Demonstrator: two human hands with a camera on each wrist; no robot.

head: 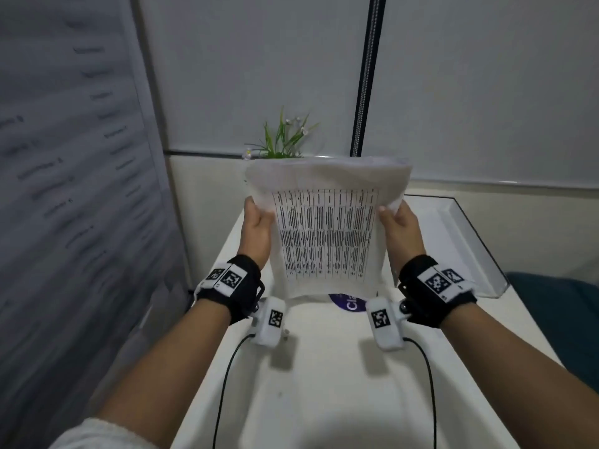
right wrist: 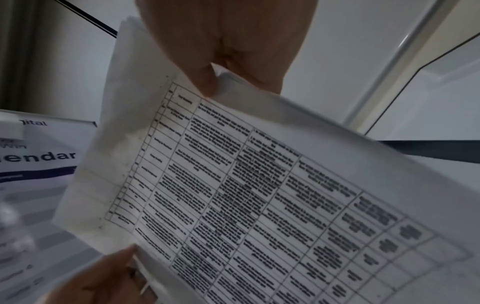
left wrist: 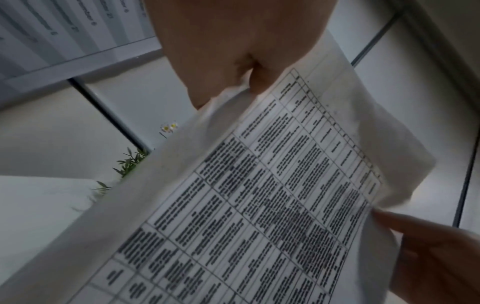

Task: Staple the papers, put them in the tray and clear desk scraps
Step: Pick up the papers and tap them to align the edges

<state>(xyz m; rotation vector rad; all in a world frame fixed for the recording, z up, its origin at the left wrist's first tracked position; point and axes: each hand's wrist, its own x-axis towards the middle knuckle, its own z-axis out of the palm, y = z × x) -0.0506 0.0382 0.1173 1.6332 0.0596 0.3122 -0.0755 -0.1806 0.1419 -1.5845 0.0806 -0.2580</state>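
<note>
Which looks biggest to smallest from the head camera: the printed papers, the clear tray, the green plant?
1. White printed papers with a table, held up nearest the camera, so nearness inflates them.
2. Clear plastic tray.
3. Small green plant with white flowers, partly hidden behind the papers.

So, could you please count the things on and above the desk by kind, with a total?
Stack of printed papers: 1
Clear tray: 1
Small green plant: 1
Purple round sticker: 1
Hands holding the stack: 2, left hand, right hand
Total: 6
</note>
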